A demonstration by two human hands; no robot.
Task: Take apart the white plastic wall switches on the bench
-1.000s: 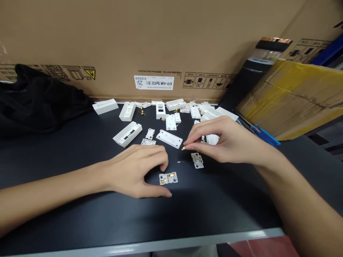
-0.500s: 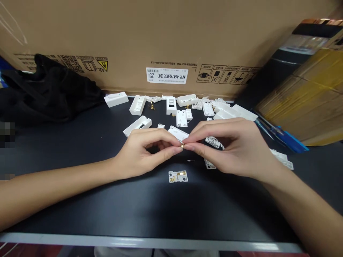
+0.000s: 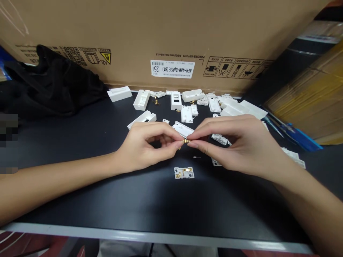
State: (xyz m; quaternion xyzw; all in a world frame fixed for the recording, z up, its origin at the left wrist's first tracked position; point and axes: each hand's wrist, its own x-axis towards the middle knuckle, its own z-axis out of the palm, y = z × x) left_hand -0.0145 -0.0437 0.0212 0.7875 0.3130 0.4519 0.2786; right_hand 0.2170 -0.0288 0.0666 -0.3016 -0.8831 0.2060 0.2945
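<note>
Between the fingertips of both hands is a small brass contact piece (image 3: 187, 141). My left hand (image 3: 148, 146) pinches its left end with thumb and forefinger, the other fingers curled. My right hand (image 3: 233, 142) pinches the right end the same way. Below them on the black table lies a white plastic base plate (image 3: 184, 173) with brass parts fitted in it. A tiny pale pin-like piece (image 3: 197, 157) lies under the right hand. Just behind the fingertips is a flat white cover (image 3: 183, 129), partly hidden.
White housings (image 3: 142, 100) and plastic parts (image 3: 187, 114) lie scattered at the back, with loose brass pieces (image 3: 156, 101) among them. A large cardboard box (image 3: 128, 28) stands behind. Black cloth (image 3: 53, 89) lies at left; a blue tool (image 3: 300, 136) at right.
More of the brass piece now shows between the fingertips, which have drawn slightly apart. The camera view has shifted a little; the parts on the table lie as before.
</note>
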